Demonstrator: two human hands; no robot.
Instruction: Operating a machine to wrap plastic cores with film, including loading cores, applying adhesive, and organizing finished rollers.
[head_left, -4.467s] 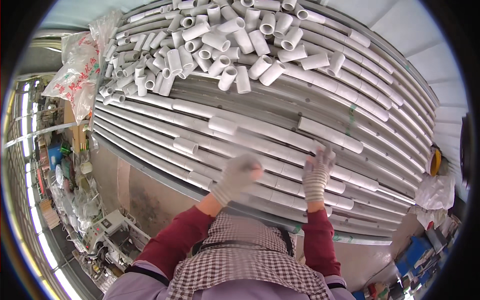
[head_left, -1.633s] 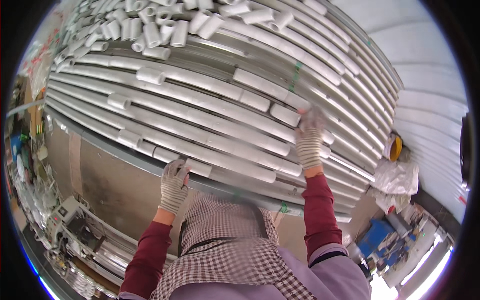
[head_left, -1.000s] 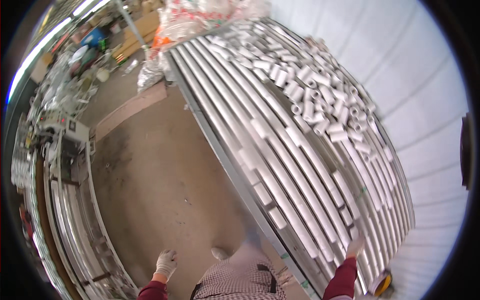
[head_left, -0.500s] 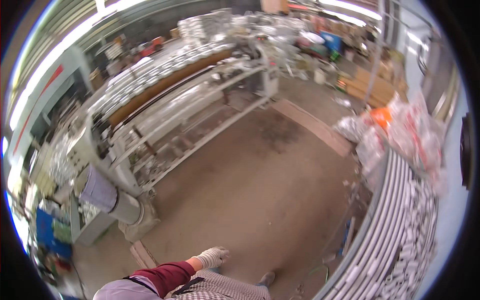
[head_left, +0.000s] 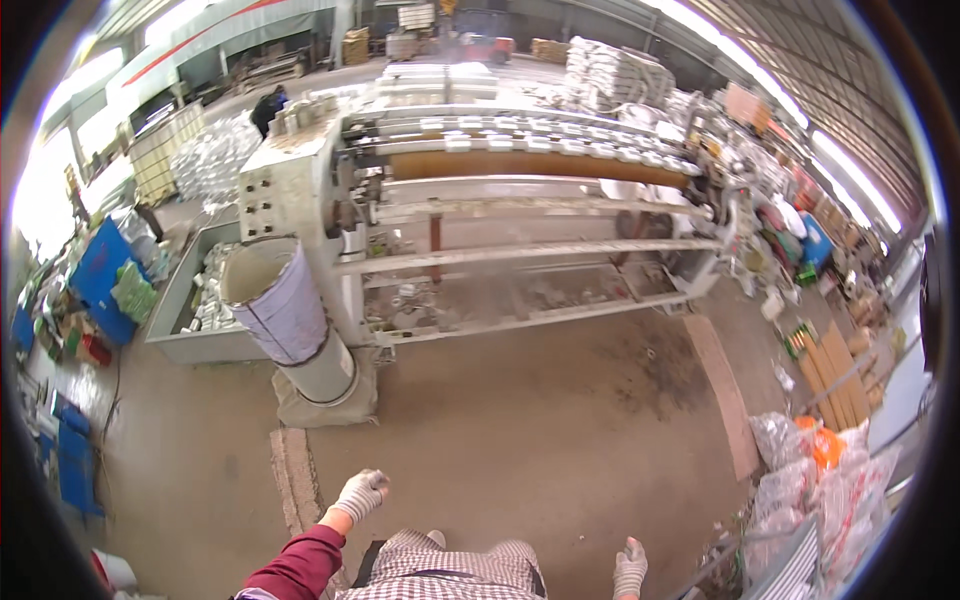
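My left hand [head_left: 362, 494], in a striped knit glove with the fingertips bare, hangs over the brown floor with its fingers curled in. Nothing shows in it. Low on the right, my right hand [head_left: 630, 570] wears a similar glove; its fingers point forward, and I see nothing held. Neither hand touches anything. Nearest to the left hand is a grey cylindrical bin [head_left: 322, 378] with a pale lilac wrapped sleeve [head_left: 285, 315] rising from it, on a cloth. Ahead stands a long roller machine [head_left: 540, 165] with white rolls along its top and a brown roller.
A grey trough [head_left: 195, 347] of small white pieces stands left of the machine. Blue panels [head_left: 100, 280] lie farther left. Plastic bags [head_left: 815, 485] and metal tubes [head_left: 790, 570] are at the right. Flat strips [head_left: 725, 400] cross the floor. Stacked white sacks [head_left: 615, 78] stand behind.
My view has swung left, so the machine now lies straight ahead and the tubes have mostly slid out at lower right. My right hand has come into view.
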